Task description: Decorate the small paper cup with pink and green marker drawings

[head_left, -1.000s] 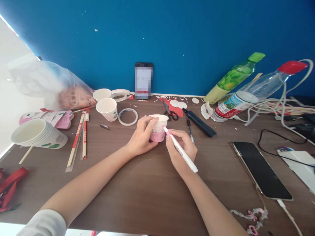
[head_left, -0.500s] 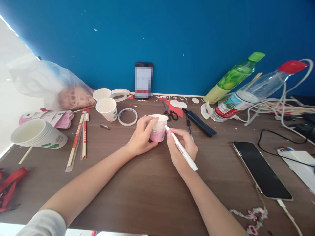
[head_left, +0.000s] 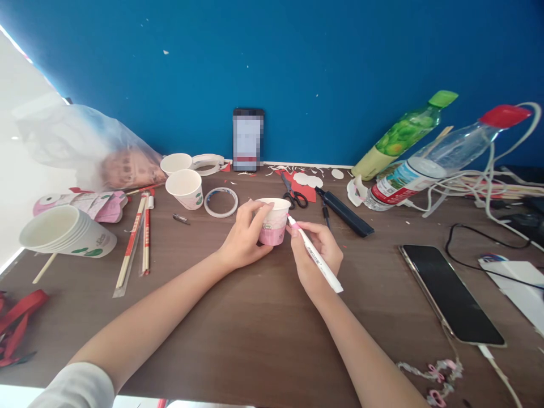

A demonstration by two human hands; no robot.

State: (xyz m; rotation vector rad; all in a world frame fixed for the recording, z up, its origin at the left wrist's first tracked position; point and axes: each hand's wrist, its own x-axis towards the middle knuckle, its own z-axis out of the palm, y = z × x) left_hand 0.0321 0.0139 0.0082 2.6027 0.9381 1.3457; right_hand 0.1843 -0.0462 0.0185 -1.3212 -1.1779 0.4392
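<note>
My left hand [head_left: 246, 232] is wrapped round the left side of a small paper cup [head_left: 275, 224], fingers near its rim and thumb low on its side. The cup stands upright, its lower part coloured pink and the upper part pale with pink marks. My right hand [head_left: 318, 255] pinches a white marker [head_left: 317, 256] with a pink collar. Its pink tip is at the cup's right side, close to the upper wall; whether it touches cannot be made out. Just behind the cup lie black-handled scissors [head_left: 295, 195].
Left are paper cups [head_left: 186, 190], a cup stack [head_left: 68, 232], a tape roll [head_left: 221, 202] and wrapped chopsticks [head_left: 131, 243]. Right are a black case [head_left: 346, 212], a plastic bottle [head_left: 429, 161] and a phone [head_left: 453, 294]. Another phone [head_left: 249, 139] leans on the blue wall.
My right hand and the marker have shifted slightly right, the tip moving from the cup's front right to its right edge. My left hand and the cup have stayed in place.
</note>
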